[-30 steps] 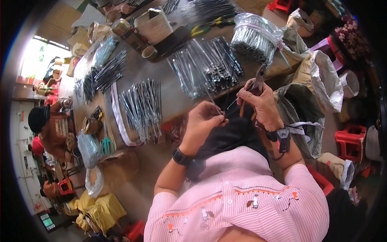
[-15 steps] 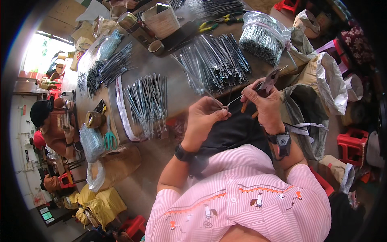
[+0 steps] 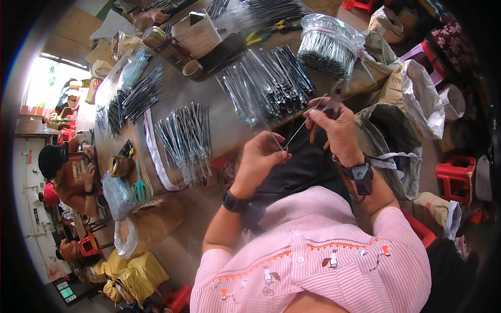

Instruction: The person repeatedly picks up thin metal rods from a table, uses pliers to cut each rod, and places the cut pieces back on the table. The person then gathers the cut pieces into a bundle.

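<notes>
Both hands meet over the dark lap at the table's edge. Left hand (image 3: 263, 156) is pinched shut on the lower end of a thin metal rod (image 3: 300, 127), which slants up toward one o'clock. Right hand (image 3: 336, 125) is clenched around pliers (image 3: 329, 107) with orange handles, whose tip meets the rod's upper end; a black watch (image 3: 361, 175) sits on that wrist, and a dark band (image 3: 233, 202) on the left one. At twelve o'clock from the hands lies a heap of dark metal strips (image 3: 266, 83) on the wooden table (image 3: 219, 128). At one o'clock stands a clear bag of rods (image 3: 326, 44). At nine o'clock, a fan of thin rods (image 3: 185, 138) is spread out; farther that way lie green-handled scissors (image 3: 140, 190) beside a tape roll (image 3: 119, 166). At ten o'clock, well apart, stands a cardboard box (image 3: 197, 35)
</notes>
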Available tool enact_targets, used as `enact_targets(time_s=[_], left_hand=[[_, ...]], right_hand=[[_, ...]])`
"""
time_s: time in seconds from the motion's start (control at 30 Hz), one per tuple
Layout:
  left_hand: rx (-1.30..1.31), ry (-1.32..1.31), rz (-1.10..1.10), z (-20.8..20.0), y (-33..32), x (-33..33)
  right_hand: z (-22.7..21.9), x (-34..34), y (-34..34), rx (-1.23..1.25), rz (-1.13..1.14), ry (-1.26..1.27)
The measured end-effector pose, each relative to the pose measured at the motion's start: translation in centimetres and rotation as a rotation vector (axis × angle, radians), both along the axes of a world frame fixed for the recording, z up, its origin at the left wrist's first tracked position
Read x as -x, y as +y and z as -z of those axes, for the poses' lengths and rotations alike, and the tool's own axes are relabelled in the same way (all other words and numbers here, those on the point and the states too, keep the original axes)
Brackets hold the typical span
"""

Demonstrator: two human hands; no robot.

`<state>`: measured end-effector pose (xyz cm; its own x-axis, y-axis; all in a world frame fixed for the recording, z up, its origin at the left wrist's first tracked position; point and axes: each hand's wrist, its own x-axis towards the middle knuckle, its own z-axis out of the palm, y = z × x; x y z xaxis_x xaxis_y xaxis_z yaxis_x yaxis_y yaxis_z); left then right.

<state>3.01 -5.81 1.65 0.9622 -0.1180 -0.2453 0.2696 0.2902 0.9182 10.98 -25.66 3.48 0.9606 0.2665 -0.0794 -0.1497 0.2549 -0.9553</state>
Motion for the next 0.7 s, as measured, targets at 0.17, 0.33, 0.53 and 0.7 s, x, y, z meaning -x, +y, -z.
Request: enact_targets(time_s=[0.17,0.33,0.53,0.7], left_hand=[[-0.071,0.03,0.194,-0.4,-0.9,0.3],[0.095,0.04,0.195,-1.6,-0.9,0.4],[0.463,0.263,0.148,-2.5,-0.4,0.2],[0.359,0.368,-0.004,-0.8,-1.3,-0.3]], right_hand=[[0.8,0.3,-0.4,0.007,-0.174,0.148],[1.1,0.1,-0.6,-0.07,-0.177,0.242],[1.8,0.5,0.5,-0.039,-0.166,0.179],[1.9,0.8,0.5,0.035,-0.197,0.063]])
